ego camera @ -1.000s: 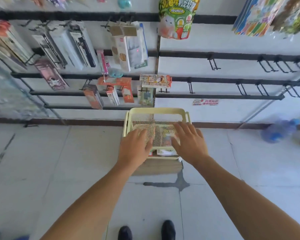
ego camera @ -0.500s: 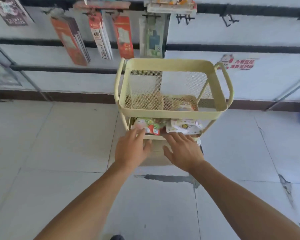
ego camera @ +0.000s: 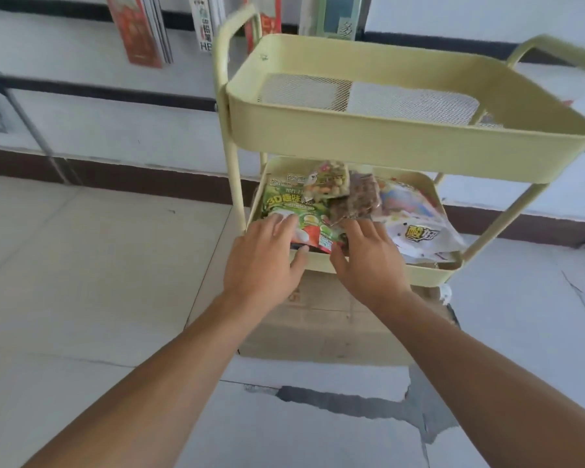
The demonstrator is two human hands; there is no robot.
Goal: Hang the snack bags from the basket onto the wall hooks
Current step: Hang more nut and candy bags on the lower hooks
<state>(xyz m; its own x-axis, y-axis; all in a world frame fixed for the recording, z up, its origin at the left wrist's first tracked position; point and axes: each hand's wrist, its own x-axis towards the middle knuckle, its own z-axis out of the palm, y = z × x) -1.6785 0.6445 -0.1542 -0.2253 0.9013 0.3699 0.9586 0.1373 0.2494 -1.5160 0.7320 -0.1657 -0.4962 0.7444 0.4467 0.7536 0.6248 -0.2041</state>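
Note:
A yellow two-tier cart stands against the wall. Its lower basket [ego camera: 419, 273] holds several snack bags: a green bag [ego camera: 284, 204] in front on the left, a small colourful bag [ego camera: 328, 180], a brown bag [ego camera: 362, 197] and a white bag [ego camera: 423, 234] on the right. My left hand [ego camera: 264, 261] has its fingers on top of the green bag's near edge and its thumb below that edge. My right hand [ego camera: 368, 261] holds the bag's near right corner the same way. No free wall hooks are in view.
The cart's upper mesh basket [ego camera: 402, 143] overhangs the lower one and holds nothing I can see. A cardboard box [ego camera: 318, 325] sits under the cart. Packaged goods [ego camera: 139, 28] hang from the wall above a black rail [ego camera: 98, 92]. Tiled floor lies to the left.
My view dropped from the wall display to the cart and came closer. Both hands moved from the upper basket down to the lower one and took the green bag's near edge.

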